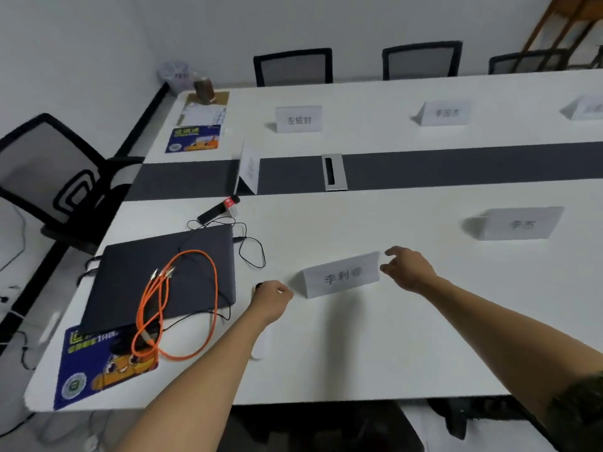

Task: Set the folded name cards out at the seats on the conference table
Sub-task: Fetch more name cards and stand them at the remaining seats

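Observation:
A folded white name card (341,276) stands on the near side of the white conference table (359,347). My left hand (272,293) hovers just off its left end, fingers curled, with nothing held. At the card's right end my right hand (408,267) has thumb and fingers spread, a small gap from the card. More name cards stand at other seats: one to the near right (522,225), three along the far side (298,119) (445,113) (587,108), and one at the table's head on the dark strip (249,168).
A closed dark laptop (130,272) with an orange cable (176,305) and black wires lies to the left. A blue flyer (98,363) sits at the near-left corner. A black remote (217,208), a cable port (333,172) and mesh chairs (293,66) surround the table.

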